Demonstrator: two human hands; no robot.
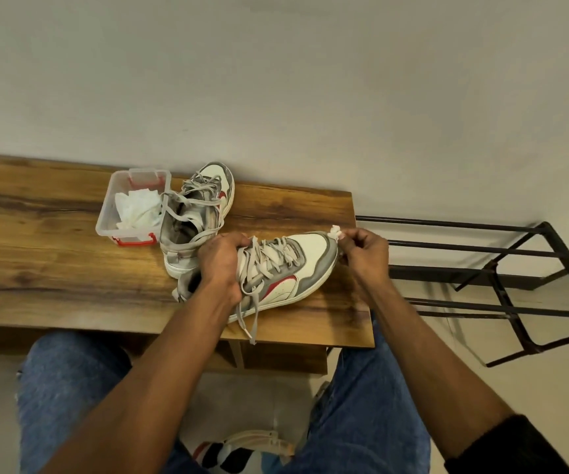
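The wooden counter (54, 234) runs along the wall and ends at the right, where a black metal rack (501, 268) stands on the floor just beside it. Below its front edge show the person's knees in blue jeans (64, 388). Near that front edge, toward the right end, the near sneaker (307, 265) lies in white, grey and red, its toe pointing right and away and its laces (269, 258) loose, one end trailing over the counter's edge. The far sneaker (207, 206) stands just behind it, toe toward the wall, its heel close to the near one's collar. To its left, touching or nearly so, sits a clear plastic box (105, 213) with red clasps, holding crumpled white tissues (137, 208). The left grip (221, 265) is clamped over the near sneaker's collar and tongue, fingers curled round it. The right grip (366, 251) pinches a small white tissue wad (335, 231) between thumb and fingertips, right at the sneaker's toe cap.
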